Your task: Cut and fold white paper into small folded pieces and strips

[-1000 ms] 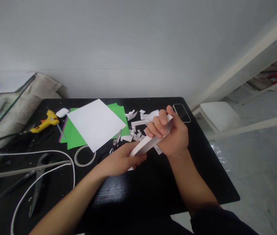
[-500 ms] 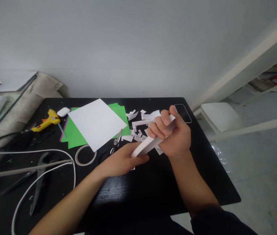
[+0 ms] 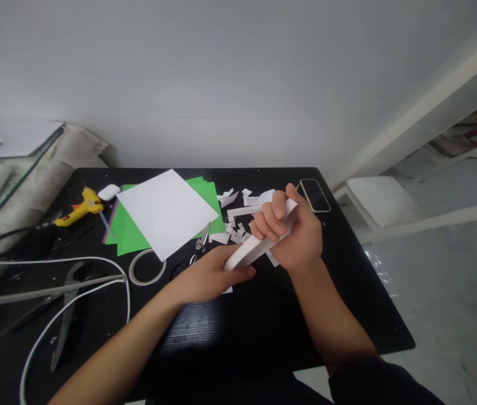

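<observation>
A folded white paper strip (image 3: 250,251) slants up to the right above the black table, held between both hands. My left hand (image 3: 208,274) pinches its lower end, thumb beneath it. Around its upper end the fingers of my right hand (image 3: 295,233) are wrapped, palm turned up. White paper scraps (image 3: 234,230) lie on the table behind the strip. Close to my left hand are small scissors (image 3: 200,244), partly hidden, and a roll of tape (image 3: 147,268).
A white sheet (image 3: 166,211) rests on green paper (image 3: 131,239). At the left lie a yellow glue gun (image 3: 80,211), large scissors (image 3: 67,315), a white cable (image 3: 127,298) and a white earbud case (image 3: 109,192). A phone (image 3: 315,195) sits near the right table edge (image 3: 365,256).
My right hand has shifted slightly left and down along with the upper end of the paper strip, showing more of the phone. My left hand has barely moved.
</observation>
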{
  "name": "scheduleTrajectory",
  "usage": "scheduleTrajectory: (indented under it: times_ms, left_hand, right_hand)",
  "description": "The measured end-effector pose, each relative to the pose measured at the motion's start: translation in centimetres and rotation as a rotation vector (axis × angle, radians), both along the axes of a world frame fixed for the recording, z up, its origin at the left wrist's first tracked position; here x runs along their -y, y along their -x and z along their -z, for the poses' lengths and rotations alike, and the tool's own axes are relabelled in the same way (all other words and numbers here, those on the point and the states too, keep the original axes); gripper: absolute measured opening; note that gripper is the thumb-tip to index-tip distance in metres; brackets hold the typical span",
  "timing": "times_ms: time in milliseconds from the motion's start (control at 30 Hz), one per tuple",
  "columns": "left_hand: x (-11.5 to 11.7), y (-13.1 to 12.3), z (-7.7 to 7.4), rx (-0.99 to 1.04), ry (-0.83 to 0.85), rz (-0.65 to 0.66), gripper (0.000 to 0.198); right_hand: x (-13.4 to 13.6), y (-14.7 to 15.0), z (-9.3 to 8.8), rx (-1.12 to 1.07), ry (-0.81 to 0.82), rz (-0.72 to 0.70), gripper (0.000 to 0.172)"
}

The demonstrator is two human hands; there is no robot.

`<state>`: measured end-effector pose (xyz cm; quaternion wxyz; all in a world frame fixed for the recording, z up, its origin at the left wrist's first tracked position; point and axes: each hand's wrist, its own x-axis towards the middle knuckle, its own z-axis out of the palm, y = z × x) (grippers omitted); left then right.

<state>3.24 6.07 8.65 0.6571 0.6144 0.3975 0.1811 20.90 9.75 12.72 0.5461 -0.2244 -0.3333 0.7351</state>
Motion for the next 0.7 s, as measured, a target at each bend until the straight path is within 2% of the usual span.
scheduleTrajectory:
  times_ms: [333,700]
  left_hand:
    - [0.2,0.0,0.3,-0.013,0.015,-0.056,0.024]
    - [0.2,0.1,0.0,0.004,-0.004,-0.058,0.023]
  right_hand:
    - [0.2,0.5,0.3,-0.007,0.031,0.026,0.062]
    - [0.3,1.2,0.7,0.029,0.055,0.01,0.073]
